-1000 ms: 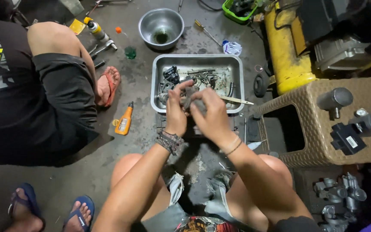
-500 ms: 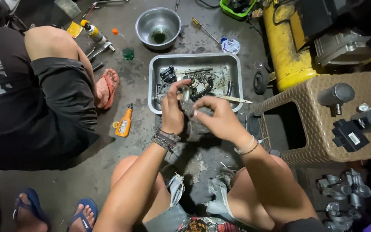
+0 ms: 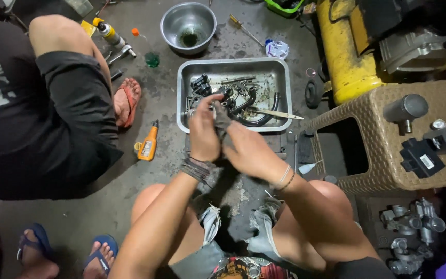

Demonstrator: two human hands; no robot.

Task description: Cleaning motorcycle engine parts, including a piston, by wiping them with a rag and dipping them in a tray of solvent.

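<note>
A: What occupies the largest part of the view?

B: A second person in dark clothes crouches at the left, a bare foot in a red sandal close to the work. At the right stands a woven brown stool carrying black parts, beside a yellow machine body. These hem in the floor space on both sides.

A: And the worker's own hands?

B: The left hand and right hand meet just in front of the metal tray, over its near rim. Between them sits a small dark part. The left fingers are curled round it from the left; the right fingers close on it from below and the right. It appears held low and near the tray so that grime or loose pieces would drop onto the tray or the stained floor, though that is a judgement.

A: What lies in the tray?

B: Dark oily engine pieces, a curved hose and a thin stick-like tool jutting over its right edge.

A: Smaller things around?

B: A round steel bowl beyond the tray; an orange bottle to its left; a screwdriver and a small white lid further back.
</note>
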